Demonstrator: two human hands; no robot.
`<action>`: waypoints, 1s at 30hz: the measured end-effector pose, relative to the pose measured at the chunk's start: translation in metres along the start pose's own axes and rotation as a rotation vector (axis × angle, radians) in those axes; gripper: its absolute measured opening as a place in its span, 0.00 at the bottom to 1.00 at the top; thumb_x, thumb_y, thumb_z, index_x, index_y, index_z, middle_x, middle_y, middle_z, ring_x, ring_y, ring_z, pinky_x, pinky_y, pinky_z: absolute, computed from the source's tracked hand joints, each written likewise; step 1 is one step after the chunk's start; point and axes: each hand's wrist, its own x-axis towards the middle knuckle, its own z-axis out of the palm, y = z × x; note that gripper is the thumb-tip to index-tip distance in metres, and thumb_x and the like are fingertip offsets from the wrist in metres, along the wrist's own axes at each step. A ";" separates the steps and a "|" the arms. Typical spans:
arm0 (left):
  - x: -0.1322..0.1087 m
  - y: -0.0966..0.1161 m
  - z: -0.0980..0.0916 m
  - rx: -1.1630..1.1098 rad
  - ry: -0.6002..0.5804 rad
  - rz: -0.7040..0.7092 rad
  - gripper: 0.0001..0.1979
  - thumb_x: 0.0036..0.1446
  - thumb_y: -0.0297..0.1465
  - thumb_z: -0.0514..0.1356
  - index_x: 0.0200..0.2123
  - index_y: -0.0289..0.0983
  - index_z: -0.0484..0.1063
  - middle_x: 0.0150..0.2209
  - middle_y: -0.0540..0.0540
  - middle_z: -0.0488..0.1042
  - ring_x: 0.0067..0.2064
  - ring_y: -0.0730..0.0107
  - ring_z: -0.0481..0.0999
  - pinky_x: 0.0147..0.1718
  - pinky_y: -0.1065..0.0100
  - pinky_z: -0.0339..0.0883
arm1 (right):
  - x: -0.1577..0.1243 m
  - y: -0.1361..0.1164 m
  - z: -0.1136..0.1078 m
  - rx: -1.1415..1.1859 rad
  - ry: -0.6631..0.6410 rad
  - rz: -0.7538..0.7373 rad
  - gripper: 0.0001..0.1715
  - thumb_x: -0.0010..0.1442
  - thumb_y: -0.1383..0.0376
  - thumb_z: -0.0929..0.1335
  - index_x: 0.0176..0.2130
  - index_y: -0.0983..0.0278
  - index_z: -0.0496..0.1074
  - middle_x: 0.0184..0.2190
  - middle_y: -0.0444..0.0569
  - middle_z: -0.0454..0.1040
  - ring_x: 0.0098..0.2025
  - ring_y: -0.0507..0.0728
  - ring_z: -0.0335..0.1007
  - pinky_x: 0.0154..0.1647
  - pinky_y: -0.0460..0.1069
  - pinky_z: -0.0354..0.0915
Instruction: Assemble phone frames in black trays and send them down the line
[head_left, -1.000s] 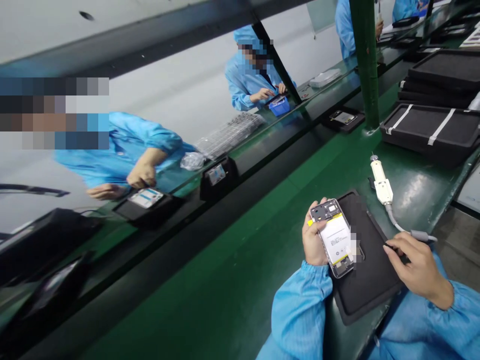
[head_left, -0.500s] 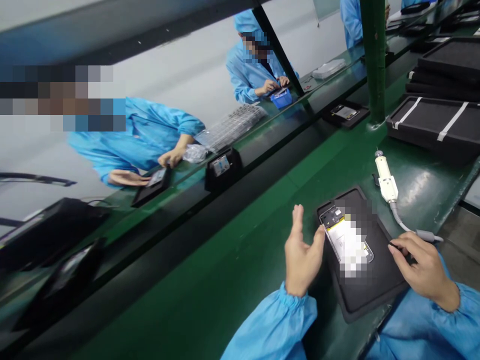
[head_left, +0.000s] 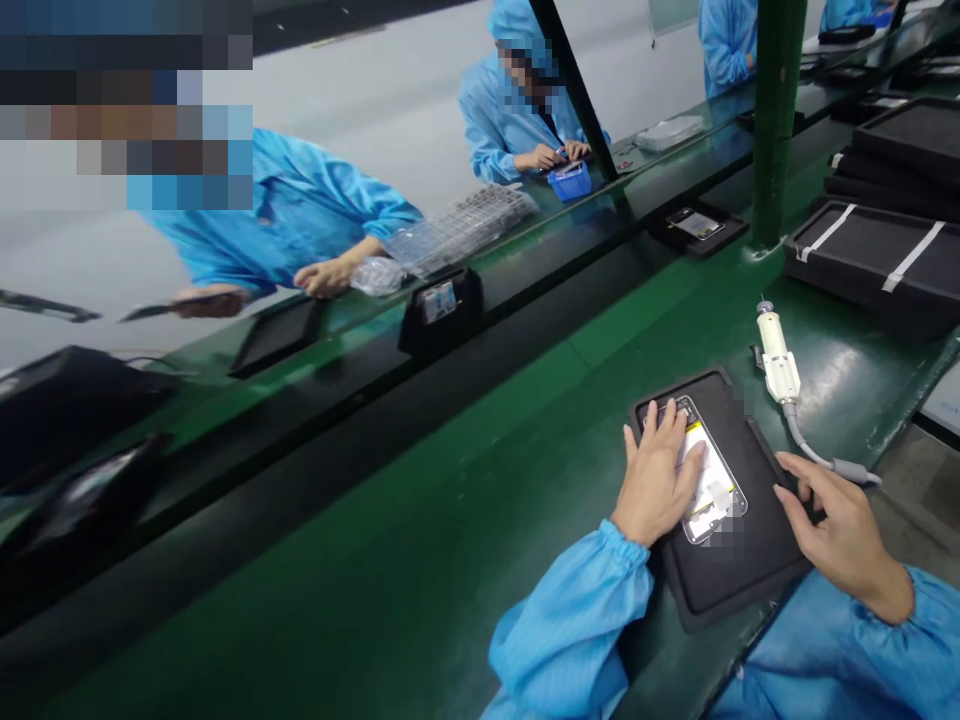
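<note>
An opened phone (head_left: 709,485) with its inner parts showing lies in a black foam tray (head_left: 739,590). My left hand (head_left: 656,480) rests over the phone's upper left part, fingers spread and touching it. At the tray's right edge is my right hand (head_left: 844,515), its thumb and index finger closed around a thin dark piece (head_left: 765,450). That piece is hard to tell from the black rim. Part of the phone is pixelated.
A cream electric screwdriver (head_left: 778,355) with a grey cable lies right of the tray. Black trays (head_left: 877,245) are stacked behind it, near a green post (head_left: 776,130). Across the dark conveyor (head_left: 315,410), people in blue work beside clear plastic trays (head_left: 469,225).
My left hand has moved right and down onto the phone. My right hand has stayed at the tray's edge. Across the line, a person's hand has left the tray, holding something dark.
</note>
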 end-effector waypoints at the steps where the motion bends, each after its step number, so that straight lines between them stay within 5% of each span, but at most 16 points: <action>1: 0.000 -0.003 -0.003 -0.036 0.008 0.018 0.26 0.63 0.41 0.51 0.61 0.37 0.62 0.66 0.36 0.54 0.68 0.50 0.44 0.64 0.37 0.32 | 0.000 0.000 0.001 0.003 -0.004 -0.005 0.16 0.65 0.65 0.63 0.52 0.65 0.69 0.27 0.46 0.71 0.25 0.53 0.66 0.27 0.48 0.67; 4: -0.011 -0.018 -0.018 -0.083 0.162 -0.048 0.28 0.62 0.42 0.50 0.62 0.34 0.60 0.65 0.33 0.54 0.67 0.53 0.50 0.65 0.44 0.42 | 0.002 0.000 0.005 0.015 -0.025 -0.009 0.17 0.66 0.65 0.63 0.53 0.65 0.68 0.29 0.48 0.73 0.27 0.53 0.68 0.27 0.48 0.68; 8: -0.048 -0.037 -0.024 0.028 0.227 -0.316 0.32 0.61 0.47 0.52 0.62 0.34 0.59 0.66 0.33 0.52 0.69 0.46 0.41 0.62 0.32 0.29 | 0.004 -0.005 0.018 0.039 -0.036 -0.036 0.17 0.66 0.65 0.63 0.53 0.65 0.69 0.33 0.51 0.76 0.31 0.56 0.73 0.27 0.48 0.69; 12: -0.087 -0.053 -0.017 -0.062 0.264 -0.301 0.30 0.63 0.43 0.51 0.64 0.37 0.57 0.66 0.36 0.52 0.69 0.51 0.44 0.63 0.37 0.26 | 0.008 -0.022 0.039 0.073 -0.087 -0.126 0.17 0.67 0.65 0.61 0.53 0.65 0.69 0.37 0.53 0.77 0.34 0.58 0.76 0.31 0.50 0.74; 17: -0.116 -0.073 -0.028 -0.538 0.580 -0.409 0.29 0.57 0.44 0.58 0.59 0.36 0.65 0.61 0.37 0.65 0.62 0.51 0.63 0.62 0.48 0.57 | 0.010 -0.050 0.060 0.182 -0.215 -0.285 0.20 0.67 0.62 0.61 0.55 0.64 0.67 0.45 0.54 0.77 0.38 0.58 0.78 0.36 0.49 0.76; 20: -0.144 -0.094 -0.054 -0.663 0.750 -0.503 0.32 0.48 0.42 0.65 0.54 0.33 0.69 0.57 0.35 0.70 0.59 0.49 0.67 0.59 0.53 0.64 | 0.009 -0.057 0.064 0.222 -0.304 -0.441 0.23 0.66 0.58 0.62 0.57 0.64 0.67 0.48 0.52 0.76 0.41 0.59 0.78 0.35 0.47 0.77; 24: -0.219 -0.139 -0.105 -0.547 0.871 -0.693 0.37 0.39 0.43 0.68 0.52 0.31 0.70 0.56 0.35 0.71 0.58 0.47 0.68 0.58 0.54 0.65 | 0.009 -0.052 0.063 0.196 -0.375 -0.497 0.21 0.66 0.57 0.62 0.52 0.65 0.73 0.48 0.52 0.76 0.44 0.58 0.77 0.41 0.45 0.75; 30: -0.323 -0.191 -0.186 -0.013 0.815 -0.909 0.35 0.41 0.44 0.61 0.52 0.31 0.71 0.53 0.36 0.73 0.57 0.48 0.70 0.58 0.53 0.65 | -0.001 -0.034 0.065 0.246 -0.346 -0.492 0.18 0.66 0.56 0.63 0.45 0.61 0.78 0.44 0.48 0.78 0.41 0.57 0.78 0.41 0.43 0.75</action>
